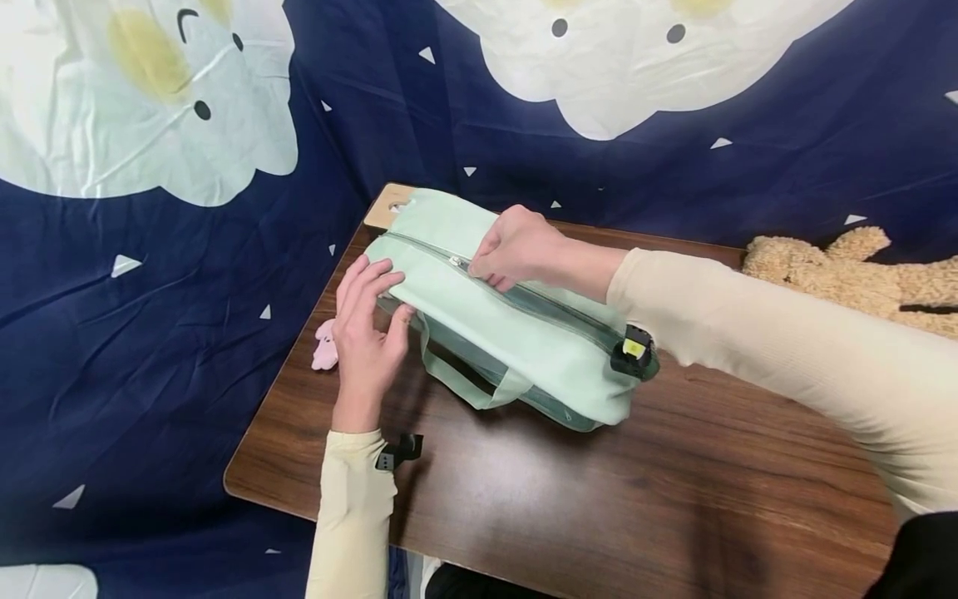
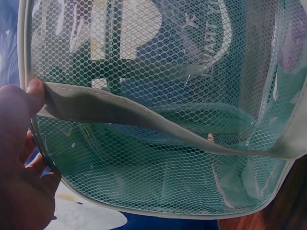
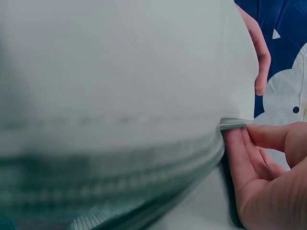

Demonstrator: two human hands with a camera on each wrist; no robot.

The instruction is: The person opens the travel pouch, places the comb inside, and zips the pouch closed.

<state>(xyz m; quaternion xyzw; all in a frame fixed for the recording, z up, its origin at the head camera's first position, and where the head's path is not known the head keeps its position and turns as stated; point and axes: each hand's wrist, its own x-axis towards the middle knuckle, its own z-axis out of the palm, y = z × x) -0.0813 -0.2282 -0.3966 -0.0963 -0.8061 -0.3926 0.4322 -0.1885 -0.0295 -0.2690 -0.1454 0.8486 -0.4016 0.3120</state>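
Observation:
A mint-green bag (image 1: 441,291) with a mesh side (image 2: 192,96) and a carry strap (image 2: 115,108) sits on the table in the head view. Along its top runs a zipper (image 1: 419,243), parted into a dark gap to the right of the slider. My right hand (image 1: 518,249) pinches the zipper pull (image 3: 233,124) between thumb and fingers. At the bag's left end my left hand (image 1: 367,320) holds on, its fingers spread over the top edge and its thumb on the near side. In the left wrist view that thumb lies by the strap's end.
The dark wooden table (image 1: 674,466) reaches to the right and front. A pink flat figure (image 1: 325,345) lies at the left edge, a light wooden piece (image 1: 387,205) behind the bag, and a tan plush toy (image 1: 831,270) at the far right. Blue patterned cloth (image 1: 374,91) hangs behind.

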